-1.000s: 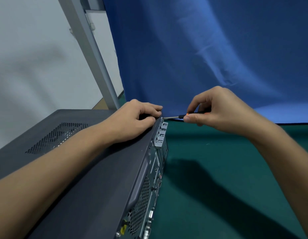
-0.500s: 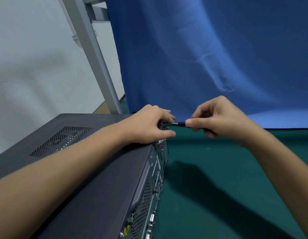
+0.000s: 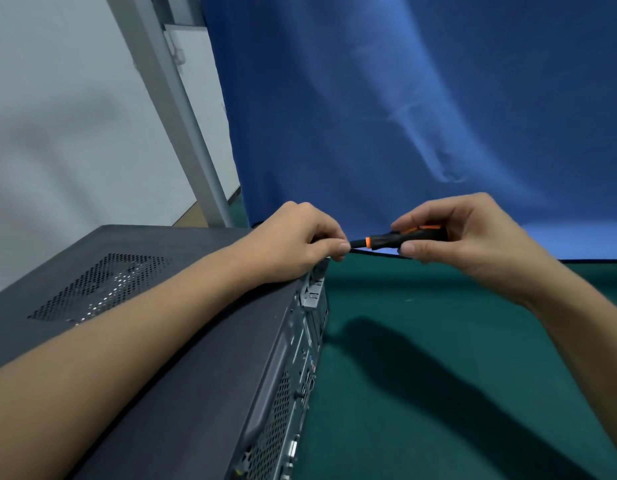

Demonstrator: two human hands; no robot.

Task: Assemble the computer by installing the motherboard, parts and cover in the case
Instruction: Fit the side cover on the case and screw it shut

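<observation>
Right hand grips the black-and-orange plastic-handled screwdriver; its tip is hidden behind the left hand's curled fingers, probably pinching the shaft, atop the dark grey metal computer case.

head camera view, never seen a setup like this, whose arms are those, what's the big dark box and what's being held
This one picture comes from a camera worn on a person's head, looking forward and down, so the two bare arms are that person's own. The big dark grey metal computer case lies on a green table mat, with a blue cloth backdrop behind. The right hand grips a black and orange screwdriver, pointed at the case's far top corner. The left hand rests on that corner, fingers curled over the tool's tip; what they pinch is hidden.
</observation>
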